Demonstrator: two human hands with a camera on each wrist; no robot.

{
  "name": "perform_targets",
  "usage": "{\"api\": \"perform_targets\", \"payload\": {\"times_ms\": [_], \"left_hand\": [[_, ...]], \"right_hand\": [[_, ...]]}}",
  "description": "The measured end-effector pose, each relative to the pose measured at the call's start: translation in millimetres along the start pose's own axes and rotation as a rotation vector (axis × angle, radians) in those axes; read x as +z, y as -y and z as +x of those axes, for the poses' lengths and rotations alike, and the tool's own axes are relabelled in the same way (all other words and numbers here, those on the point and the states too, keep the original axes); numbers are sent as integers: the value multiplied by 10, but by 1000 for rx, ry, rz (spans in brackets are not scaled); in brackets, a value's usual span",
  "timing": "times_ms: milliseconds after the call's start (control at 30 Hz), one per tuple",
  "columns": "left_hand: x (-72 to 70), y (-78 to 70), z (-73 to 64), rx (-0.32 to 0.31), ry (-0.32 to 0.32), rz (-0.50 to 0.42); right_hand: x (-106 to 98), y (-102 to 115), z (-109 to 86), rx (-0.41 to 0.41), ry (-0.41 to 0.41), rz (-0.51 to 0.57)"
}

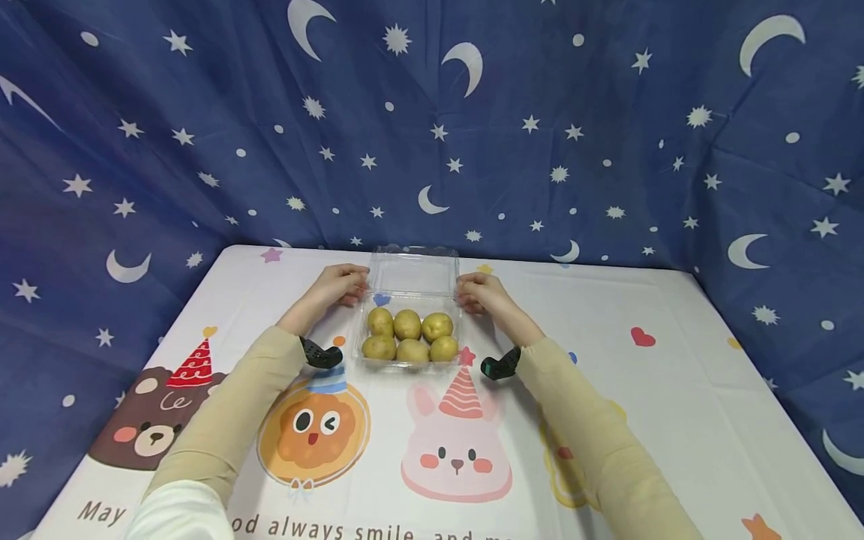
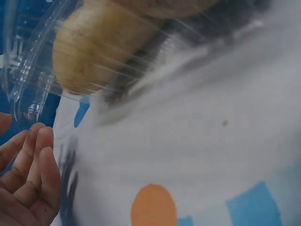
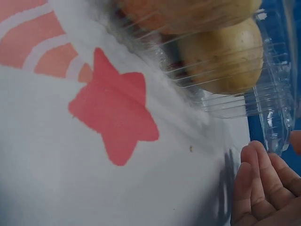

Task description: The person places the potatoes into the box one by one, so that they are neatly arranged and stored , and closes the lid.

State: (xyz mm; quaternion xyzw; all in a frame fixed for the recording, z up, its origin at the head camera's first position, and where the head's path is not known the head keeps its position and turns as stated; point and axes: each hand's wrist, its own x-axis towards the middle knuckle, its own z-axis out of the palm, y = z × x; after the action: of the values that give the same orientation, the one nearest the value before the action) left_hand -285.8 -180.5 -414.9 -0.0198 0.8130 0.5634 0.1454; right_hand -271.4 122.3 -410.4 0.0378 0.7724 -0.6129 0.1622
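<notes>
A clear plastic clamshell box (image 1: 359, 351) stands at the far middle of the table, its lid (image 1: 415, 274) raised behind the base. Two rows of yellowish potatoes (image 1: 408, 325) lie in the base. My left hand (image 1: 339, 285) pinches the lid's left edge near the hinge, and my right hand (image 1: 484, 292) pinches its right edge. Close up in the left wrist view, the clear edge (image 2: 33, 106) runs down between thumb and fingertips. The right wrist view shows the same hold, with a potato (image 3: 225, 61) visible through the ribbed plastic wall.
A white cloth (image 1: 675, 405) printed with cartoon animals, stars and lettering covers the table. Behind it hangs a blue curtain (image 1: 513, 187) with moons and stars, close to the back edge. A black wrist device (image 1: 501, 365) hangs below each wrist.
</notes>
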Motion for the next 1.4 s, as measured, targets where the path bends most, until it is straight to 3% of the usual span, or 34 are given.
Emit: {"api": "perform_targets", "payload": {"times_ms": [367, 700, 867, 1067, 1400], "left_hand": [[-31, -170, -62, 63, -35, 0], [-69, -249, -139, 119, -29, -15], [-63, -311, -221, 156, -63, -11], [-66, -409, -341, 156, -92, -1], [-72, -497, -568, 165, -67, -20]], "right_hand": [[-31, 103, -72, -132, -43, -51], [-75, 186, -120, -150, -69, -85], [-93, 215, -169, -192, -74, -79], [-105, 262, -231, -212, -81, -46], [-106, 314, -389, -228, -62, 16]]}}
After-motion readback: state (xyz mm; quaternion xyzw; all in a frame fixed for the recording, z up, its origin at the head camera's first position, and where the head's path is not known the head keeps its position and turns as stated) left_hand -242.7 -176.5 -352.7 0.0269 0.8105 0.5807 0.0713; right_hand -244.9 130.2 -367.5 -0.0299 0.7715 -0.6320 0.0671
